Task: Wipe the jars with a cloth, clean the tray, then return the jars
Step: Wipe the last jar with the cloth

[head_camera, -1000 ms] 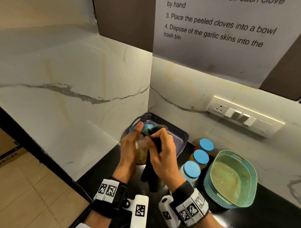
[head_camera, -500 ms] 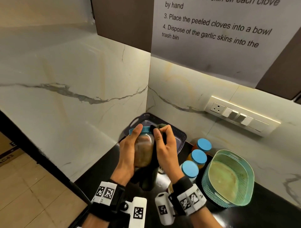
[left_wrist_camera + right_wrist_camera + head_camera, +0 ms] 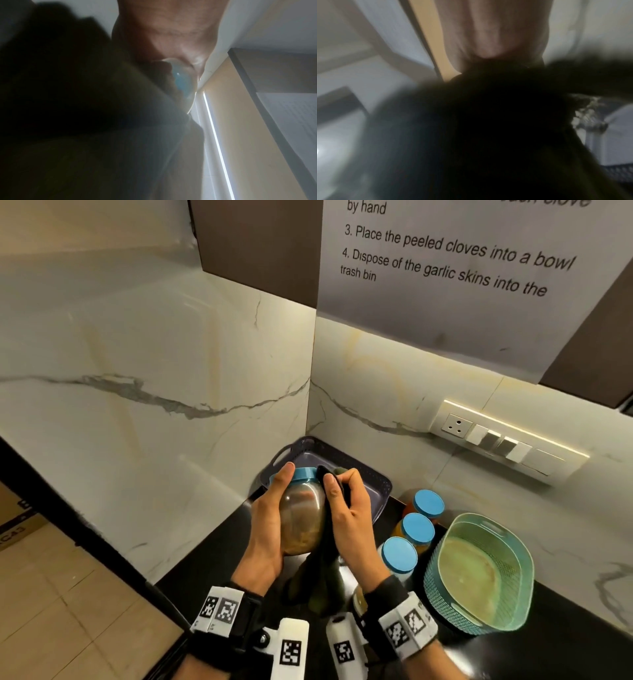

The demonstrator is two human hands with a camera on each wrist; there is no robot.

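My left hand (image 3: 270,518) grips a clear jar (image 3: 303,517) with a blue lid and brownish contents, held tilted above the counter. My right hand (image 3: 346,508) holds a dark cloth (image 3: 323,577) against the jar's right side near the lid; the cloth hangs down below my hands. Behind them the dark purple tray (image 3: 376,491) sits in the wall corner. In the left wrist view the jar (image 3: 181,83) shows under my palm beside the blurred dark cloth (image 3: 68,94). Most of the right wrist view is filled by the cloth (image 3: 488,121).
Three blue-lidded jars (image 3: 416,529) stand in a row on the black counter (image 3: 212,556) right of my hands. A teal basket (image 3: 479,573) sits further right. Marble walls meet at the corner behind the tray. The counter's edge drops to the floor at left.
The jar has tilted further, lid away from me. My right hand slid the cloth from the jar's front round to its right side near the lid.
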